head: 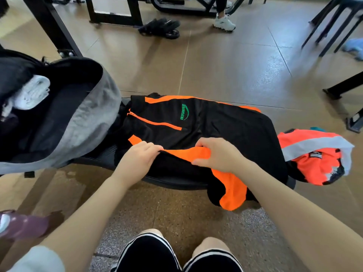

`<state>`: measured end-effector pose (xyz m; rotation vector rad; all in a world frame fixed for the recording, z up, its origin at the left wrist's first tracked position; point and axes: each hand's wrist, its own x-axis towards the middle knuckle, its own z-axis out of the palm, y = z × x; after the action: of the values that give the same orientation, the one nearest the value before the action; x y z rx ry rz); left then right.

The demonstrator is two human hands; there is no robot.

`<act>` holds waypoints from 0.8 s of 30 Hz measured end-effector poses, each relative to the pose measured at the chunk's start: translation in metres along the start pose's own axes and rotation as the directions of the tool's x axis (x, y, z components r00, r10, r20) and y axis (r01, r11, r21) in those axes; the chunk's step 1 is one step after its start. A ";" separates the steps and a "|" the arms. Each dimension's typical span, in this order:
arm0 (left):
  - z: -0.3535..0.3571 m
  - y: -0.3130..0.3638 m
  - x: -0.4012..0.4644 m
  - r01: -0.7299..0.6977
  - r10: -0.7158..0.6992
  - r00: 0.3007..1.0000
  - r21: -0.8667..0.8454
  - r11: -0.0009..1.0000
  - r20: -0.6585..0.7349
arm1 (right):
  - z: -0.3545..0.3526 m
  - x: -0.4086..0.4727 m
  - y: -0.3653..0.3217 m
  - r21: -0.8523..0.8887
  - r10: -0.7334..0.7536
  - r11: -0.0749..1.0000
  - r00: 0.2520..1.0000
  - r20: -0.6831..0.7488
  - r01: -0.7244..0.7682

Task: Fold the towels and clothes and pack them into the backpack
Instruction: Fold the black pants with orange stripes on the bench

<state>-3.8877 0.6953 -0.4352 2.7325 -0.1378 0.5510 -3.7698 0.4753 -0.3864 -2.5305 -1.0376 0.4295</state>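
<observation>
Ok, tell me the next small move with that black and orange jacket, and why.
Probably fold the near edge away over the jacket: both the left hand and the right hand already pinch it, and part still hangs off the front, unfolded.

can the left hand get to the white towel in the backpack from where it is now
Probably yes. The backpack gapes open right beside the left hand, and the white towel lies uncovered inside. It would first have to release the black and orange jacket.

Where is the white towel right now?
In the head view, the white towel sits folded inside the open backpack at the far left, left of the black-and-orange jacket that both hands hold.
</observation>
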 end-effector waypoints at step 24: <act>0.043 0.050 -0.016 -0.258 0.262 0.946 -0.048 0.965 0.191 | 0.061 -0.080 0.002 -0.189 0.005 0.979 0.940 -0.342 -0.074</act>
<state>-3.8954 0.6336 -0.4632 2.7590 -0.5576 0.3432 -3.8476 0.4300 -0.4301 -2.6750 -0.9349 -0.1106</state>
